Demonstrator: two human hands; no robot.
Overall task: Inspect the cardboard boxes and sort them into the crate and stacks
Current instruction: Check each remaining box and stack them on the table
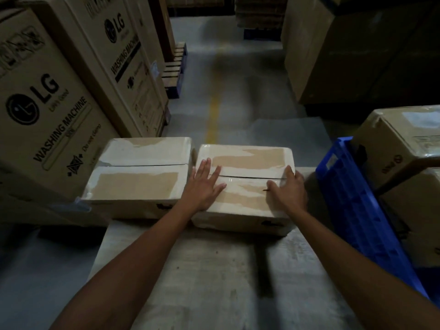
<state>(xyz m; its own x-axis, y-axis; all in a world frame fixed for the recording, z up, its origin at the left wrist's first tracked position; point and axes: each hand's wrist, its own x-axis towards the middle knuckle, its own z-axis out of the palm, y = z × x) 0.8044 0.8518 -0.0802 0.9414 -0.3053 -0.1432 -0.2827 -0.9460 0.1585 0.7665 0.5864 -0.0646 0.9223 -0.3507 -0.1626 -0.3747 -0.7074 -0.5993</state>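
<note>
Two taped cardboard boxes lie side by side on a pale work surface [202, 282]. My left hand [204, 184] rests flat with straight, spread fingers on the top left of the right box [247, 158]. My right hand [289, 189] lies over that box's right edge, its fingers bent down over the corner. The left box [140, 172] sits untouched, its top seam facing up. A blue plastic crate [357, 210] stands tilted just right of the right box.
Tall washing-machine cartons [47, 110] line the left side. Stacked brown boxes [404, 148] sit behind the crate at right, and large cartons [345, 55] stand at back right. A grey floor aisle with a yellow line [213, 115] runs ahead.
</note>
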